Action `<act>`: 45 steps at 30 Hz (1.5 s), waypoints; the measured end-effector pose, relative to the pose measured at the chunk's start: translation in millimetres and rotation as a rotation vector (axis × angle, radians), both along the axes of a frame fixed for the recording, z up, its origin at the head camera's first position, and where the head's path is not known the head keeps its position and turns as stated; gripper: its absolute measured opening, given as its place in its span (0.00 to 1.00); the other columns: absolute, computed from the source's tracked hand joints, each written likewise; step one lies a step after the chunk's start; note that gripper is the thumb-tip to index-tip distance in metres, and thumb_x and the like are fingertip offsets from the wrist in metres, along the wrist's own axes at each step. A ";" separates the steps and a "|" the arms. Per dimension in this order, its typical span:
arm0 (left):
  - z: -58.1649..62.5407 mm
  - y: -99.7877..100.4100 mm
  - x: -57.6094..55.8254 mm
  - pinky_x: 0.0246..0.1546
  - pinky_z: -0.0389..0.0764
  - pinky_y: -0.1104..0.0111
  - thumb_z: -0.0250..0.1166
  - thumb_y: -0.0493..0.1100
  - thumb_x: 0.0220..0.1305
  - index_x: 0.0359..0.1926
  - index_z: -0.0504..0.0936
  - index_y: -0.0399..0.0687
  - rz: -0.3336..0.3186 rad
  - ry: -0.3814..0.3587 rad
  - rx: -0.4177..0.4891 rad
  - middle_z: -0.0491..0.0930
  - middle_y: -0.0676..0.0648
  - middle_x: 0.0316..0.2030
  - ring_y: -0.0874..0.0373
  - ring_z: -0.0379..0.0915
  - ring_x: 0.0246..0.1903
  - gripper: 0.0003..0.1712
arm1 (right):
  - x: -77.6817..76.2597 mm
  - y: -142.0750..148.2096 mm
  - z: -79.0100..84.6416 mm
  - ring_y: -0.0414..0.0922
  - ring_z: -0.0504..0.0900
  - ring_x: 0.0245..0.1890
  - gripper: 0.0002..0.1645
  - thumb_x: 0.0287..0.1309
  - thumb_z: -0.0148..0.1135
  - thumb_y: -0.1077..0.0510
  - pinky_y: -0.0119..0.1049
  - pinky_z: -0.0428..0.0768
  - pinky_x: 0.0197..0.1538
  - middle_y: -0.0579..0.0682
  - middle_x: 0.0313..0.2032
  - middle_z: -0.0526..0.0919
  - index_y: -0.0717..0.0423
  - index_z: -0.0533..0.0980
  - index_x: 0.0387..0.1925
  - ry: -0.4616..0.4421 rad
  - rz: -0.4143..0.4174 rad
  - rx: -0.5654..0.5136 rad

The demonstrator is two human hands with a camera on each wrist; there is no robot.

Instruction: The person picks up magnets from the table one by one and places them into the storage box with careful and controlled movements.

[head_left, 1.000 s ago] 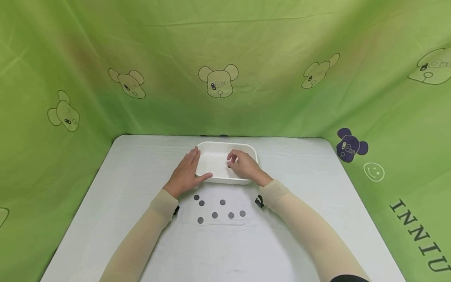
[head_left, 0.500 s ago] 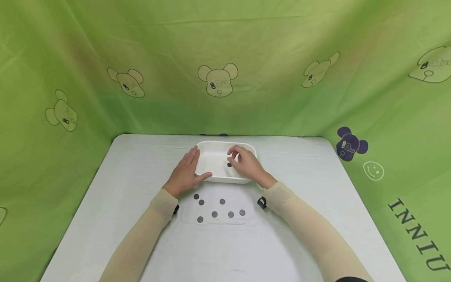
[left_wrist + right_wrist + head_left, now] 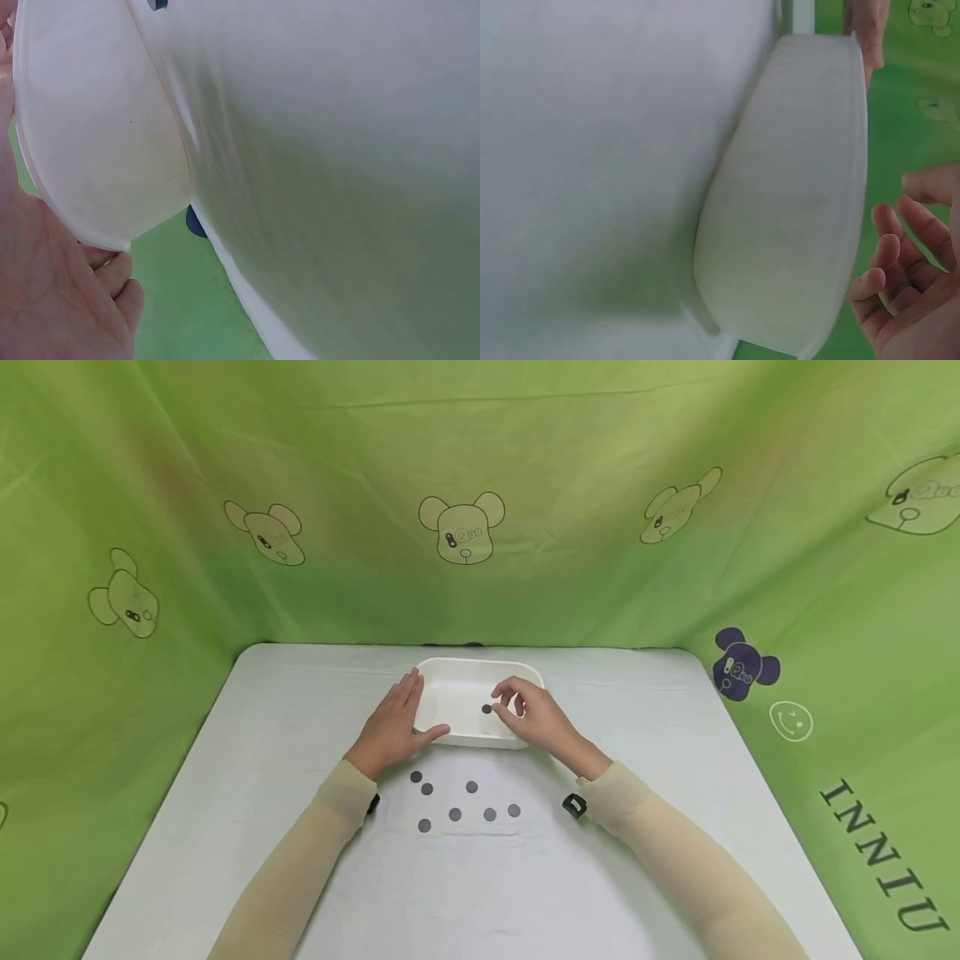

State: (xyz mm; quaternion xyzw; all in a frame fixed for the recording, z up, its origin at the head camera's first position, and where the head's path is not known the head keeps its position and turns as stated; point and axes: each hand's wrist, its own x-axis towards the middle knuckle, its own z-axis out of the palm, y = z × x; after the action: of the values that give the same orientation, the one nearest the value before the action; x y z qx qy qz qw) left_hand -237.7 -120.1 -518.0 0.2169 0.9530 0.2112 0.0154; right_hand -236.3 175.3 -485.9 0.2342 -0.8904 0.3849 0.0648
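Observation:
A white plastic tray (image 3: pixel 468 740) stands near the back of the table. Resting against its left end is my left hand (image 3: pixel 392 720), with straight fingers along the side and the thumb over the front rim. My right hand (image 3: pixel 542 718) is above the tray's right half, its fingers loosely bent and apart with nothing between them. Just left of its thumb tip, a small dark round disc (image 3: pixel 487 709) shows against the tray floor. In the right wrist view the fingers (image 3: pixel 885 251) are beside the tray's rim, holding nothing.
Several grey discs lie loose on the white cloth in front of the tray, among them a disc (image 3: pixel 472 787) nearest the tray's middle and a disc (image 3: pixel 424 826) nearest me. A green printed curtain (image 3: pixel 360 585) surrounds the table's back and sides.
My right hand has drawn back to the right, its fingertips moving away from the dark disc, which now shows fully in the tray. The left hand has stayed against the tray.

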 end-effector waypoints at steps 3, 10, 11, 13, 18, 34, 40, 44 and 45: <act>-0.4 -0.1 -0.5 0.86 0.40 0.57 0.57 0.75 0.74 0.86 0.42 0.35 0.000 -0.001 -0.002 0.37 0.40 0.87 0.47 0.33 0.86 0.64 | 8.3 3.2 1.2 0.41 0.75 0.29 0.09 0.69 0.71 0.62 0.32 0.74 0.33 0.46 0.36 0.85 0.56 0.82 0.48 0.006 0.017 -0.001; 0.7 0.0 -1.0 0.86 0.39 0.59 0.57 0.75 0.74 0.86 0.42 0.36 0.001 -0.007 -0.009 0.37 0.41 0.87 0.48 0.32 0.86 0.64 | 32.8 8.0 3.8 0.43 0.75 0.29 0.09 0.69 0.72 0.61 0.32 0.74 0.33 0.44 0.36 0.84 0.54 0.83 0.48 -0.034 0.021 0.024; 1.4 0.1 -0.8 0.86 0.38 0.59 0.57 0.76 0.74 0.86 0.42 0.36 0.002 -0.010 -0.011 0.36 0.41 0.87 0.48 0.32 0.86 0.64 | 36.7 8.3 4.3 0.42 0.75 0.29 0.09 0.69 0.72 0.61 0.32 0.74 0.33 0.43 0.36 0.84 0.54 0.83 0.49 -0.044 0.022 0.027; 2.5 0.3 -0.8 0.86 0.38 0.59 0.57 0.76 0.74 0.86 0.41 0.36 0.005 -0.015 -0.010 0.36 0.41 0.87 0.48 0.32 0.86 0.64 | 43.5 9.0 3.8 0.41 0.75 0.29 0.09 0.69 0.72 0.61 0.31 0.75 0.33 0.42 0.36 0.84 0.54 0.83 0.49 -0.061 0.023 0.033; 3.9 0.5 -0.9 0.86 0.39 0.59 0.57 0.75 0.74 0.86 0.41 0.36 0.008 -0.023 -0.004 0.36 0.41 0.87 0.48 0.32 0.86 0.64 | 58.2 10.9 0.5 0.40 0.75 0.29 0.09 0.68 0.73 0.62 0.31 0.76 0.33 0.40 0.36 0.83 0.53 0.83 0.48 -0.084 0.044 0.040; 6.0 0.2 0.6 0.86 0.37 0.60 0.58 0.74 0.74 0.86 0.41 0.37 0.004 -0.035 -0.001 0.35 0.42 0.87 0.49 0.31 0.86 0.63 | 82.7 19.2 -19.9 0.40 0.75 0.29 0.07 0.69 0.73 0.60 0.31 0.76 0.35 0.39 0.34 0.82 0.53 0.83 0.45 -0.217 0.143 0.125; 4.0 0.2 -0.5 0.86 0.38 0.60 0.58 0.74 0.74 0.86 0.41 0.37 0.006 -0.029 0.001 0.36 0.42 0.87 0.49 0.31 0.86 0.63 | 88.9 20.5 -22.4 0.37 0.74 0.29 0.08 0.68 0.72 0.60 0.31 0.77 0.33 0.39 0.34 0.82 0.55 0.82 0.46 -0.259 0.168 0.140; 2.2 -0.5 -1.1 0.86 0.38 0.60 0.58 0.74 0.74 0.86 0.41 0.37 0.007 -0.031 0.001 0.36 0.42 0.87 0.49 0.31 0.86 0.64 | 91.3 21.0 -26.6 0.37 0.74 0.30 0.08 0.67 0.73 0.59 0.31 0.78 0.34 0.38 0.34 0.81 0.52 0.82 0.45 -0.281 0.170 0.164; 1.8 -0.7 -1.2 0.86 0.38 0.60 0.58 0.74 0.74 0.86 0.41 0.37 0.008 -0.032 0.001 0.36 0.42 0.87 0.49 0.31 0.86 0.64 | 91.8 21.2 -27.7 0.36 0.74 0.30 0.09 0.67 0.74 0.58 0.31 0.77 0.35 0.37 0.34 0.80 0.51 0.82 0.45 -0.291 0.169 0.173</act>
State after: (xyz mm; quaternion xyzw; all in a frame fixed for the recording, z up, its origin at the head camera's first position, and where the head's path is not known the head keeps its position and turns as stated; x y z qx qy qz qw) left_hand -238.9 -120.8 -516.2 0.2097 0.9533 0.2152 0.0296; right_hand -144.5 196.5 -513.7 0.2548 -0.8974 0.3406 -0.1175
